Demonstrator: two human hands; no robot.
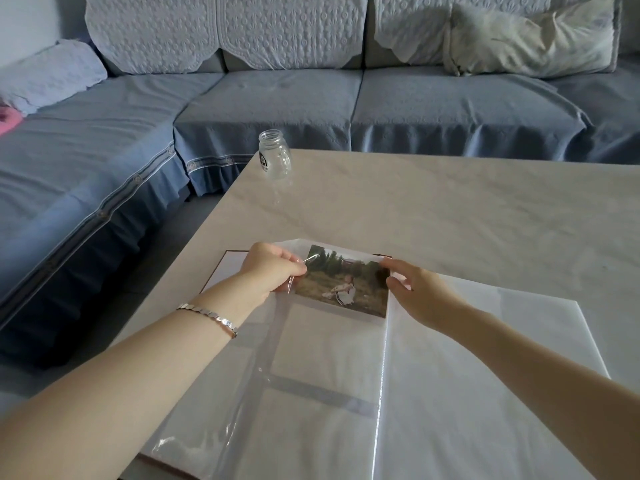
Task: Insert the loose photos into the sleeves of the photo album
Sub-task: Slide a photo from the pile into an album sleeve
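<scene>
An open photo album with clear plastic sleeves lies on the marble table. A photo of a person sitting in a grassy field sits in the top sleeve of the left page. My left hand pinches the clear sleeve film at the photo's left edge. My right hand rests at the photo's right edge near the album's spine, fingertips touching the photo's corner. The lower sleeves on the left page hold no photo.
An open clear glass jar stands near the table's far left corner. A blue sofa wraps around behind and to the left, with a pale pillow at the back right. The table's left edge runs close beside the album.
</scene>
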